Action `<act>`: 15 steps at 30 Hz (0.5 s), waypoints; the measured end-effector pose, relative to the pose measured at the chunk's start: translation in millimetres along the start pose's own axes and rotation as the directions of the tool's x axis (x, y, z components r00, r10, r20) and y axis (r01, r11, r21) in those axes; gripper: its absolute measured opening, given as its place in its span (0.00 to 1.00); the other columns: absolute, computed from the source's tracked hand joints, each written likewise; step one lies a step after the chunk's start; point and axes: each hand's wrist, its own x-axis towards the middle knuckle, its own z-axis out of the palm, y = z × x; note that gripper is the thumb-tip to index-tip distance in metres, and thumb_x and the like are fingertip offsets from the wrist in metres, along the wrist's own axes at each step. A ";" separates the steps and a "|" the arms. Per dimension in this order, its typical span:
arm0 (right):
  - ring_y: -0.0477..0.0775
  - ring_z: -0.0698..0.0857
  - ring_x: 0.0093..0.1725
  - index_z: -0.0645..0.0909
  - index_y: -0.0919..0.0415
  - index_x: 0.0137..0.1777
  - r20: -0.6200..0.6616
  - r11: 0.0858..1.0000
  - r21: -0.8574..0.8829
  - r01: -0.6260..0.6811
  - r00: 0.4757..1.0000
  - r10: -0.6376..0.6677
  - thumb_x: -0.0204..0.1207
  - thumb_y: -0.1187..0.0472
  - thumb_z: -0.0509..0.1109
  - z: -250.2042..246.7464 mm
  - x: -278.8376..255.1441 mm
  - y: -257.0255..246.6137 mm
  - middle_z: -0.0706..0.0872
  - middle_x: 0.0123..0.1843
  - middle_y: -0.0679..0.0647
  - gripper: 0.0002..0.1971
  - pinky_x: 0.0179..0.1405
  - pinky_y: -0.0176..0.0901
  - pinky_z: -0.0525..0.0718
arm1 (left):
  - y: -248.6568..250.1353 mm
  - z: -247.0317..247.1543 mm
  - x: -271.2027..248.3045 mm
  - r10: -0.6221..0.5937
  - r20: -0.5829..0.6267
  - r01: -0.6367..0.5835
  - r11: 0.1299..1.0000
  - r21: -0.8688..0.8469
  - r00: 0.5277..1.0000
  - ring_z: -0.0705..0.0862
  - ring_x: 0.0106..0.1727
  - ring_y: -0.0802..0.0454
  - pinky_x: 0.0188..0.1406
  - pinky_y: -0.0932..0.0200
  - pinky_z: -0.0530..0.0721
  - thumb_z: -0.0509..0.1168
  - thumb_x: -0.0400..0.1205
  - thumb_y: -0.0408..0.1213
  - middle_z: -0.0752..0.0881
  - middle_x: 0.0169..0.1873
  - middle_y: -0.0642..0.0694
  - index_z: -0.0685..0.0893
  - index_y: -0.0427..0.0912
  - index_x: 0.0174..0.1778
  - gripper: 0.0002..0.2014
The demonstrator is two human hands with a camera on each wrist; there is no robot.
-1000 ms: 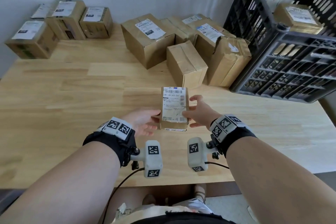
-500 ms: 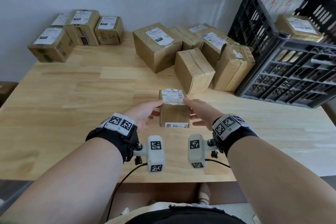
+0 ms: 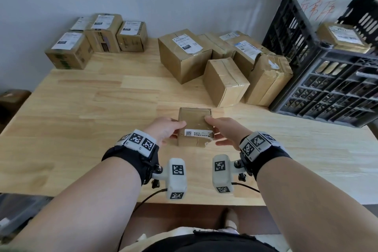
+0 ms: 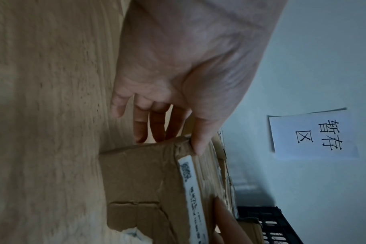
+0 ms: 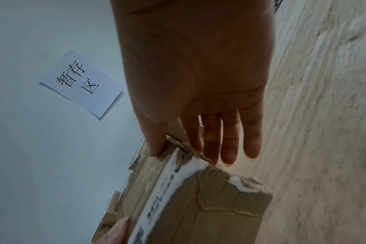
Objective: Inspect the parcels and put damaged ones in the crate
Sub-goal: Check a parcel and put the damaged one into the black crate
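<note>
A small brown cardboard parcel (image 3: 194, 122) sits between my hands above the wooden table (image 3: 102, 108). My left hand (image 3: 163, 131) holds its left side, thumb on the top face and fingers down the side. My right hand (image 3: 223, 129) holds the right side the same way. A white label strip (image 3: 197, 132) wraps the near top edge. In the wrist views the parcel (image 4: 144, 186) (image 5: 209, 206) shows creased tape and a torn near corner. The black plastic crate (image 3: 327, 80) stands at the right with one parcel (image 3: 343, 37) in it.
A cluster of several parcels (image 3: 225, 80) lies mid-table beside the crate. Another group of parcels (image 3: 96, 41) sits at the far left against the wall. A paper sign (image 4: 311, 133) hangs on the wall. The table's near edge (image 3: 204, 202) is close to my body.
The parcel has been rolled away from me: its large white label, facing me a second ago, has turned out of sight, and a plain brown face with a narrow label strip is on top.
</note>
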 end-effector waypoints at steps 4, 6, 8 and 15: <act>0.55 0.84 0.53 0.81 0.60 0.61 0.020 0.999 -0.021 -0.037 0.999 0.037 0.82 0.36 0.60 1.2 1.0 1.0 0.86 0.54 0.55 0.26 0.65 0.56 0.84 | -2.6 0.1 3.4 -0.012 0.010 0.011 1.000 0.009 1.000 0.82 0.60 0.46 0.66 0.43 0.72 0.65 0.83 0.50 0.86 0.56 0.47 0.82 0.46 0.56 0.13; 0.56 0.84 0.56 0.79 0.60 0.64 0.044 0.997 -0.033 -0.070 0.996 0.071 0.82 0.35 0.57 1.4 0.1 1.2 0.85 0.58 0.56 0.29 0.66 0.57 0.83 | -5.3 -0.1 4.1 -0.024 0.023 0.024 1.000 0.007 0.999 0.81 0.62 0.45 0.69 0.40 0.73 0.64 0.83 0.53 0.84 0.60 0.46 0.81 0.46 0.61 0.17; 0.59 0.82 0.61 0.77 0.60 0.69 0.075 0.995 -0.041 -0.093 0.993 0.096 0.83 0.34 0.55 1.9 -1.5 0.5 0.83 0.63 0.58 0.31 0.67 0.59 0.82 | -7.2 -0.7 3.1 -0.047 0.041 0.047 0.999 0.001 0.998 0.80 0.64 0.44 0.70 0.39 0.74 0.63 0.82 0.57 0.81 0.64 0.45 0.79 0.46 0.68 0.23; 0.62 0.76 0.71 0.71 0.55 0.75 0.075 0.996 0.042 -0.077 0.994 0.074 0.81 0.29 0.50 2.1 -3.0 -3.1 0.80 0.70 0.60 0.36 0.74 0.63 0.74 | -5.2 -1.8 -1.4 -0.041 0.075 0.049 0.992 -0.113 0.996 0.74 0.66 0.47 0.69 0.40 0.73 0.56 0.82 0.64 0.77 0.65 0.42 0.74 0.50 0.67 0.25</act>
